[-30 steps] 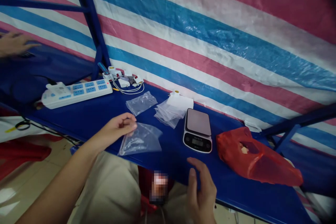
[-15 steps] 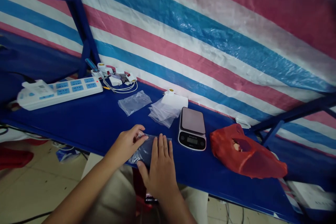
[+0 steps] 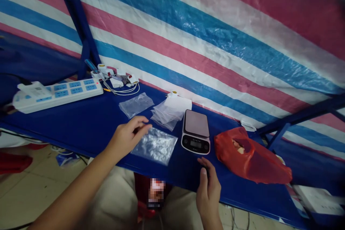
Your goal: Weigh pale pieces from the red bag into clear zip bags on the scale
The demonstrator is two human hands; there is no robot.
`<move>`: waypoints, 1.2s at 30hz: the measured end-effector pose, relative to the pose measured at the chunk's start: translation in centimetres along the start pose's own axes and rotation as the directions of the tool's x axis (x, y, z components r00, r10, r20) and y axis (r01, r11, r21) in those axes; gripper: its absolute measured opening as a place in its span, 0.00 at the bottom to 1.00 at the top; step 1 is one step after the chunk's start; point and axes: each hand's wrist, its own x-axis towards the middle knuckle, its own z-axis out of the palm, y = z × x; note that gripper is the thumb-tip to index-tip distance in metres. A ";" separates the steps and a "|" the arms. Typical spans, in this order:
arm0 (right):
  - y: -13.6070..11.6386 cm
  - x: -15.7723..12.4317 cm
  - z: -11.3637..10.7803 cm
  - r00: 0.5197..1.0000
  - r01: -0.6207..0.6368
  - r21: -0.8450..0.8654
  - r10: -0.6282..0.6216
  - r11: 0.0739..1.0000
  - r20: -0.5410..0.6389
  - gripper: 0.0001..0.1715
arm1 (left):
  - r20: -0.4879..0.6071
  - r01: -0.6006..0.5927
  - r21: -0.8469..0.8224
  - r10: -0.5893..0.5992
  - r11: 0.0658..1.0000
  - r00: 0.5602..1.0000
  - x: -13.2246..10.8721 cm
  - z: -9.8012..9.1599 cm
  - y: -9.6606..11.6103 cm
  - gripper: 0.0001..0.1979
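Note:
A clear plastic bag (image 3: 159, 146) lies near the front edge of the blue table, its upper left corner pinched between the thumb and fingers of my left hand (image 3: 128, 137). My right hand (image 3: 208, 187) is off the bag, at the table's front edge below the scale, fingers apart and holding nothing. The kitchen scale (image 3: 196, 124) has a grey plate and a dark display. Behind the bag are a stack of clear bags (image 3: 165, 115) and a single flat bag (image 3: 136, 105).
A red plastic bag (image 3: 256, 161) with something inside sits on the right. On the left is a white power strip (image 3: 61, 95), beside cables and small devices (image 3: 118, 79). Striped sheeting (image 3: 188, 43) hangs behind the blue table (image 3: 88, 125).
My right hand has lifted off the plastic bag and moved right. The bag now lies uncovered, with my left hand slightly higher at its corner.

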 end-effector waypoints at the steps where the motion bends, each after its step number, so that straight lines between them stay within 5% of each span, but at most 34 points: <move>1: 0.3 0.2 -0.2 0.999 -0.023 0.014 0.024 1.000 -0.028 0.22 | -0.039 -0.023 0.006 0.023 1.000 0.999 1.6 0.1 0.5 0.13; 7: 0.1 0.6 0.1 1.000 -0.012 0.020 0.012 1.000 -0.008 0.24 | -0.240 0.079 0.080 -0.058 0.994 0.969 13.4 2.8 2.1 0.12; 11: -0.1 0.3 0.1 1.000 -0.013 0.013 0.013 1.000 -0.004 0.22 | -0.182 0.267 0.326 -0.217 0.907 0.959 16.0 5.3 1.0 0.13; 17: -0.1 0.3 0.0 1.000 -0.010 -0.021 0.010 1.000 -0.001 0.22 | -0.021 0.230 0.480 -0.251 0.847 0.968 13.6 5.9 1.6 0.17; 19: -0.1 0.3 0.0 1.000 -0.012 -0.029 0.012 0.999 0.002 0.22 | 0.008 0.200 0.480 -0.232 0.854 0.973 12.7 4.0 1.6 0.17; 21: 0.0 0.3 0.1 1.000 -0.018 -0.031 0.018 0.999 0.012 0.22 | -0.083 0.244 0.484 -0.234 0.840 0.969 12.0 1.1 0.5 0.17; 23: 0.0 0.2 0.1 1.000 -0.020 -0.036 0.020 0.999 0.015 0.22 | -0.222 0.319 0.502 -0.237 0.804 0.946 11.4 -2.0 -1.8 0.21; 25: 0.0 0.2 0.2 1.000 -0.010 -0.050 0.010 0.999 0.011 0.22 | -0.245 0.407 0.495 -0.326 0.768 0.913 10.8 -4.4 -4.7 0.27; 27: 0.0 0.2 0.3 1.000 0.015 -0.068 -0.015 0.998 0.006 0.22 | -0.150 0.507 0.392 -0.490 0.768 0.859 10.1 -5.4 -7.3 0.33; 30: 0.0 0.3 0.5 0.999 0.044 -0.082 -0.043 0.996 0.015 0.22 | -0.042 0.535 0.178 -0.537 0.826 0.842 9.0 -5.1 -9.2 0.36; 36: 0.1 0.3 0.3 1.000 0.028 -0.059 -0.028 0.998 0.000 0.21 | 0.028 0.518 -0.282 -0.533 0.807 0.846 5.4 -6.0 -6.9 0.39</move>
